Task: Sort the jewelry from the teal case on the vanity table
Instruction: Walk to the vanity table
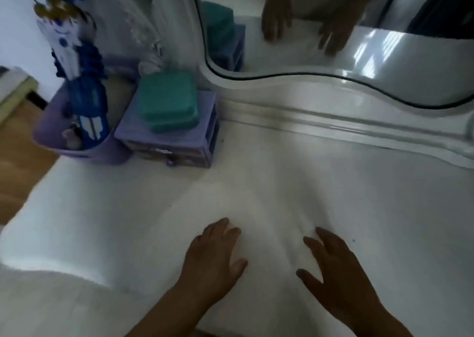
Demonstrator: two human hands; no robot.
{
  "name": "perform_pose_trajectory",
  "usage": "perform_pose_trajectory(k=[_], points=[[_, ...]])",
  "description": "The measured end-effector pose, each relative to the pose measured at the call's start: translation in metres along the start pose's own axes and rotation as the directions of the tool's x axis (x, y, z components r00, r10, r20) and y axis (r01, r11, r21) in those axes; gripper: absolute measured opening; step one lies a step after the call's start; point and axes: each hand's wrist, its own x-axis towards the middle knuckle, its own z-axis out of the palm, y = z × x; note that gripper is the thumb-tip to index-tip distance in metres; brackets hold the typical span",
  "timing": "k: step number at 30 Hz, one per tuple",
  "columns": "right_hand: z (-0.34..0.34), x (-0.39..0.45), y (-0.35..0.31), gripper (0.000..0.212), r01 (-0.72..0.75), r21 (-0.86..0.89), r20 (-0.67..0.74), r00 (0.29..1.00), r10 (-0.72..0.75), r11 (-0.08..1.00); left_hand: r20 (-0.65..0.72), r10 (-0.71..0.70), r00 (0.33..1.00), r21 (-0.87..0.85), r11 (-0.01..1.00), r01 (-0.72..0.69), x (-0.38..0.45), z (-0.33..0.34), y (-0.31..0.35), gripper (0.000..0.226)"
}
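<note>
A closed teal case (168, 99) lies on top of a small purple drawer box (169, 138) at the back left of the white vanity table (333, 195). No jewelry is visible. My left hand (214, 258) rests flat on the tabletop near the front, fingers spread, holding nothing. To its right, my right hand (338, 272) is also flat and empty, fingers apart. Both hands are well in front of and to the right of the case.
A purple bin (77, 142) with a blue and white doll (69, 47) stands left of the drawer box. A curved white-framed mirror (320, 29) rises at the back and reflects my hands and the case. Wooden floor (18, 152) shows past the table's left edge.
</note>
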Motion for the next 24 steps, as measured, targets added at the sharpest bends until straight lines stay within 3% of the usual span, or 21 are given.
perform_pose_trajectory(k=[4, 11, 15, 21, 24], points=[[0.008, -0.020, 0.030, 0.061, 0.082, 0.010, -0.003, 0.997, -0.082, 0.997, 0.088, -0.028, 0.996, 0.046, 0.999, 0.024, -0.014, 0.027, 0.019, 0.067], [0.028, -0.028, 0.045, 0.059, 0.166, 0.085, -0.168, 0.974, -0.150, 0.983, -0.090, 0.027, 0.996, 0.218, 0.976, -0.007, -0.017, 0.059, 0.008, 0.064], [0.042, -0.029, 0.047, 0.061, 0.192, 0.076, -0.265, 0.950, -0.166, 0.978, -0.163, 0.061, 0.985, 0.220, 0.975, -0.024, -0.015, 0.081, -0.010, 0.065], [0.058, -0.029, 0.048, 0.061, 0.247, -0.036, -0.430, 0.871, -0.238, 0.968, -0.386, 0.169, 0.907, 0.240, 0.968, -0.078, -0.013, 0.094, -0.015, 0.070], [0.066, -0.034, 0.048, 0.061, 0.248, -0.089, -0.488, 0.833, -0.260, 0.965, -0.426, 0.181, 0.887, 0.223, 0.971, -0.091, -0.014, 0.098, -0.014, 0.080]])
